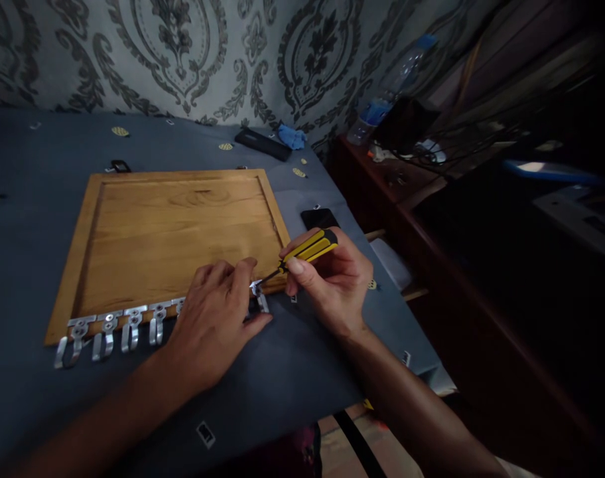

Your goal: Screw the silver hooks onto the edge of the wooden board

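Observation:
A framed wooden board lies on the grey-blue cloth. Along its near edge runs a metal hook rail with several double hooks, partly covered by my left hand. My left hand presses over the rail, its fingers bent on the board and its thumb beside the rightmost hook. My right hand is closed around the yellow and black handle of a screwdriver. The screwdriver's shaft slants down left, its tip at the top of that rightmost hook; the screw there is too small to make out.
Behind the board lie a black case and a crumpled blue cloth. A dark phone-like object sits right of the board. Further right stands a dark wooden desk with plastic bottles and cables.

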The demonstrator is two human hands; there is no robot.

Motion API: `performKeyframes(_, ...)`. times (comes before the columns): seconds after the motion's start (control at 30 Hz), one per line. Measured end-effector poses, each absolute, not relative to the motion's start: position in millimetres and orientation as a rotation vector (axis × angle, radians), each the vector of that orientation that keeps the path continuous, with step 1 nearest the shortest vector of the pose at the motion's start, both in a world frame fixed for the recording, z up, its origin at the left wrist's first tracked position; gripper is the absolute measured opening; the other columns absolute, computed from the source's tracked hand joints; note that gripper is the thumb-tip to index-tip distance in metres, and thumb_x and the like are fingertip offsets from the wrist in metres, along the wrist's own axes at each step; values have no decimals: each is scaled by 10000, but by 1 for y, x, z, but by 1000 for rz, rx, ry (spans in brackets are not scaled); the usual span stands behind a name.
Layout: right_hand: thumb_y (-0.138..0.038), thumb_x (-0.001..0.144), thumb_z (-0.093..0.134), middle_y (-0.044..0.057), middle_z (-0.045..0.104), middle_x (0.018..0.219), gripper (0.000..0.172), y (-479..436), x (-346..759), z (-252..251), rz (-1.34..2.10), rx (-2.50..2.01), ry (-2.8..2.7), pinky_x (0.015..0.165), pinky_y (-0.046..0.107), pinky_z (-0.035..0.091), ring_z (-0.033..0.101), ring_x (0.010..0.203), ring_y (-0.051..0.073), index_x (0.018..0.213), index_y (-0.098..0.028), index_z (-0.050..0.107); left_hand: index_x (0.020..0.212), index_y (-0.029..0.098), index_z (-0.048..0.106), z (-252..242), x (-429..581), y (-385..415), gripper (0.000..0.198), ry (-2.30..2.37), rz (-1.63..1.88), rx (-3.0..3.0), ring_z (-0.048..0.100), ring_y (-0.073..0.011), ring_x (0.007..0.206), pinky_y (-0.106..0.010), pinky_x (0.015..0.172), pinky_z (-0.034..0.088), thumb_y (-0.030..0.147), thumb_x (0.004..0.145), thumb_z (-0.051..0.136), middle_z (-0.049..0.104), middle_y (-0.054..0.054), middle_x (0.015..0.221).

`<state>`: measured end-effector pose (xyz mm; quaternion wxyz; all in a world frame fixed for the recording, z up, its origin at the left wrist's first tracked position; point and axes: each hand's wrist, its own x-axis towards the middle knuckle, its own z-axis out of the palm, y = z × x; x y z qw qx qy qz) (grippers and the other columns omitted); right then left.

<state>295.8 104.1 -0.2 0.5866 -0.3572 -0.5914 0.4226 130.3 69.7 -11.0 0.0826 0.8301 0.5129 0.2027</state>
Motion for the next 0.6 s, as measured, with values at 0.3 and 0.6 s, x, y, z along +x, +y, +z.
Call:
performKeyframes(0.3, -354, 806, 770, -42, 610, 729, 251, 102, 294, -4, 985, -837, -1474, 411, 196, 478, 562, 449, 56, 797, -200, 572, 1229, 180, 404, -13, 130, 70, 591, 1544, 609, 2487, 627, -299, 981, -433, 850, 472, 265, 775, 773, 691, -84, 1027)
performKeyframes(0.6, -243, 869, 710, 13, 628, 883, 73, 107, 304, 15, 1048, -771, -1814, 546, 216, 542, 633, 606, 77, 918, -189, 705, 1227, 175, 399, -13, 131, 71, 593, 1527, 635, 2503, 621, -290, 971, -428, 847, 476, 252, 772, 771, 678, -74, 1013)
